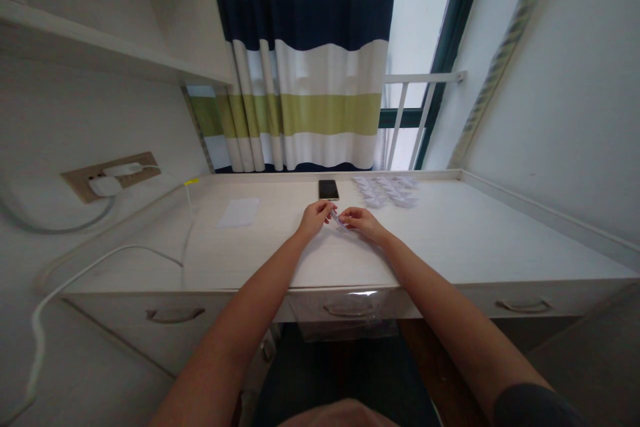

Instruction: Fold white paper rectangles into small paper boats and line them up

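Both of my hands meet at the middle of a pale desk [450, 247]. My left hand [314, 217] and my right hand [361, 221] pinch a small pale slip of paper [337, 219] between their fingertips, just above the desk top. A dark phone [329, 189] lies flat right behind the hands. To its right, several small white folded paper pieces [387, 191] are spread in a patch on the desk.
A white sheet of paper [239, 212] lies on the desk at the left. A wall socket with white plugs [111, 177] and trailing cables is further left. A striped curtain [305, 60] and window railing stand behind the desk. Drawers with handles [347, 309] sit below its front edge.
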`<state>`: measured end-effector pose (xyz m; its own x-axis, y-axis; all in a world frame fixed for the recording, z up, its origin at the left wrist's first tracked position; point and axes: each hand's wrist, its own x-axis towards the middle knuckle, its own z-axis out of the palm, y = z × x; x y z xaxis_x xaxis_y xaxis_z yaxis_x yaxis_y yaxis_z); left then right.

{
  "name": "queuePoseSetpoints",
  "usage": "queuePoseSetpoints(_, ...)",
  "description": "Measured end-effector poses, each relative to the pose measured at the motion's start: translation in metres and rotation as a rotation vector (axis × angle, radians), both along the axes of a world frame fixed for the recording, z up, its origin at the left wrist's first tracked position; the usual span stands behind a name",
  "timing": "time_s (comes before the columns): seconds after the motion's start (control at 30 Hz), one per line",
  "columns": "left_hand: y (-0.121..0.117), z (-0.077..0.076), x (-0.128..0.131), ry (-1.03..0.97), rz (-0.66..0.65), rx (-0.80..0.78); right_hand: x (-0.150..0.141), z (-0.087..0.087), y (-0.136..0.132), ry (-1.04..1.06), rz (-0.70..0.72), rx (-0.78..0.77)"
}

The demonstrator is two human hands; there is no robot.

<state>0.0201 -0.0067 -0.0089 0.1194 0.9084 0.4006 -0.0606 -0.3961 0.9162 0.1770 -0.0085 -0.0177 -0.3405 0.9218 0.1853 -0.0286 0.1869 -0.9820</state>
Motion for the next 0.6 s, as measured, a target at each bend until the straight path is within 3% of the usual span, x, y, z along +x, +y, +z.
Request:
queuePoseSetpoints(0.23, -0.0022, 0.0012, 0.0028, -0.033, -0.041, -0.052, 0.0011, -0.0031, 0.0047, 0.034, 0.062, 0.03)
queuePoseSetpoints(0.47, 0.0001, -0.0035, 0.0049, -0.079, -0.078, -0.205, 0.0027, -0.003, 0.0065, 0.1, -0.011, 0.063)
queuePoseSetpoints(0.6, 0.0004, -0.0052, 0.0048, -0.049, -0.085, -0.202, 0.0023, -0.0036, 0.0071, 0.064, -0.019, 0.093)
